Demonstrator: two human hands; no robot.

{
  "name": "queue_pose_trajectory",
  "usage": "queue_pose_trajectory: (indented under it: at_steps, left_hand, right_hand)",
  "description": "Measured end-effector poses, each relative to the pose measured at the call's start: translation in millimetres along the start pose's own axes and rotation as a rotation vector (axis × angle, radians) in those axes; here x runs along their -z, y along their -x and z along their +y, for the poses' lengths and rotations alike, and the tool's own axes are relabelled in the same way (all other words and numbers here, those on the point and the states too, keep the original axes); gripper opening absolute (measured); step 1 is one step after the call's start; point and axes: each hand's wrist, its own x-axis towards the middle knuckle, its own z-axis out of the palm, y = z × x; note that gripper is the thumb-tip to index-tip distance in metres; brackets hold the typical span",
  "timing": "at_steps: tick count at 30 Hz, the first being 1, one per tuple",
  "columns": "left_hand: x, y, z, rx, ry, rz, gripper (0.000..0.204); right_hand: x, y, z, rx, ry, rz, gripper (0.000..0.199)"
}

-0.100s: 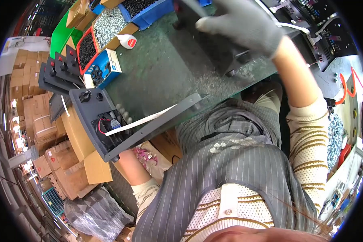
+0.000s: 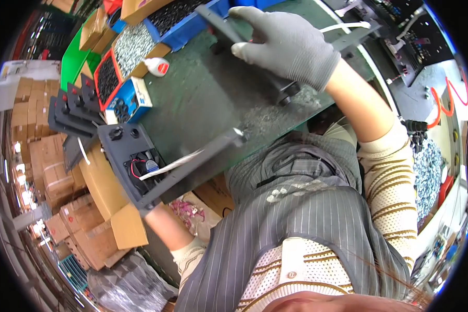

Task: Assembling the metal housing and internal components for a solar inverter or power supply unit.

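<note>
My left hand is mostly hidden behind a dark grey housing panel (image 2: pixel 122 148); only the wrist shows beneath its lower corner. Two black knobs, a small fan with red wires and a white cable (image 2: pixel 174 165) sit on this panel, and a long side bar runs along it. It is held tilted over the near left edge of the table. My right hand (image 2: pixel 291 49), in a grey glove, grips another dark panel (image 2: pixel 221 26) with thumb and fingers apart around it. A black knob (image 2: pixel 289 93) juts out below that hand. White cable (image 2: pixel 346 26) trails to its right.
A green-topped worktable (image 2: pixel 187 104) carries a white bottle (image 2: pixel 157 66), a blue box of black rings (image 2: pixel 135 101), a red bin of black screws (image 2: pixel 108 78) and silver screws (image 2: pixel 132 47). Several similar panels (image 2: pixel 73 106) stand at left. Cardboard boxes (image 2: pixel 91 226) are stacked beyond.
My right hand has shifted left and slightly down, its panel moving along with it. The left panel's bar end has come left and down. The whole view has shifted a little.
</note>
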Motion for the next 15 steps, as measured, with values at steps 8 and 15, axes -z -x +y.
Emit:
queue_pose_trajectory:
  at_steps: [8,15]
  left_hand:
    - [-121.2,8.7,69.6,-0.662,-0.983,-0.005,0.050]
    - [-236.4,-15.0,65.1,-0.590,-1.293,-0.410,0.041]
  right_hand:
    - [108.3,127.0,41.5,0.177,-0.072,1.032,0.042]
    - [201.8,270.2,185.3,-0.606,0.179,1.360,0.042]
